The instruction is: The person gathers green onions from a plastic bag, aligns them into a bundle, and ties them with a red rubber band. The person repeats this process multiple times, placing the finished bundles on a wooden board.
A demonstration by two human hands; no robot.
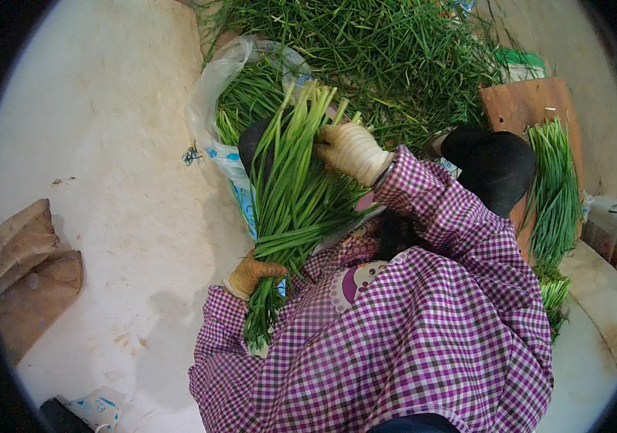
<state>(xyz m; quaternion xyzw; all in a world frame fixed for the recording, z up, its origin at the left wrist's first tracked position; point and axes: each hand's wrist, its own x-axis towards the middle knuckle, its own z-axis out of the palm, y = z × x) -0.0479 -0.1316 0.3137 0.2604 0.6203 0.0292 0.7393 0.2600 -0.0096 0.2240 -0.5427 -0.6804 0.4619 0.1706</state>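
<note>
A large bunch of green chives (292, 184) slants across my lap, pale stem ends up and leaf tips down. My left hand (254, 276), in a stained tan glove, grips it near the leafy end. At the upper right side of the bunch, my right hand (354, 151) wears a cream ribbed glove and has its fingers closed on stems. Some of those fingertips are hidden behind the stalks. Below the bunch, leaf tips hang against my purple checked smock (422, 325).
Loose chives (373, 48) lie heaped ahead. A clear plastic bag (205, 97) holds more chives on the left. To the right, a wooden board (525, 100) carries a neat chive bundle (554, 189). Brown cardboard (43, 292) lies on the pale floor (113, 216) at far left.
</note>
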